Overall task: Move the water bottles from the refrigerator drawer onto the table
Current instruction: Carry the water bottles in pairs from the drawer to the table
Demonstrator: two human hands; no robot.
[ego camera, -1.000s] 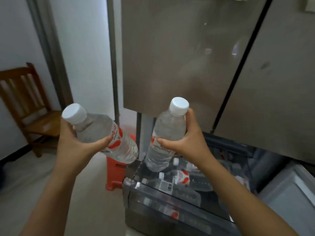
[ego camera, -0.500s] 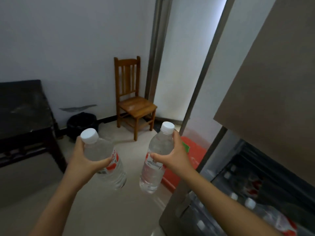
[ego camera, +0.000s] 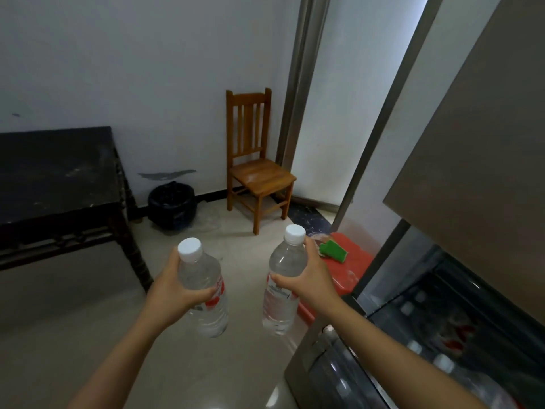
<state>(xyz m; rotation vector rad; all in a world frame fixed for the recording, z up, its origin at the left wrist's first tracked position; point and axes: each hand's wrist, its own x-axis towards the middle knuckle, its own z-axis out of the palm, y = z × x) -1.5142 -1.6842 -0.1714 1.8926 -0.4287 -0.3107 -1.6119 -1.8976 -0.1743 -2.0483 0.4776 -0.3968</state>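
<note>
Left hand curled round left water bottle; right hand curled round right water bottle. Both held near-upright above floor. Dark table far left; open refrigerator drawer near right.

Two bare forearms, bare left grip and bare right grip.
</note>
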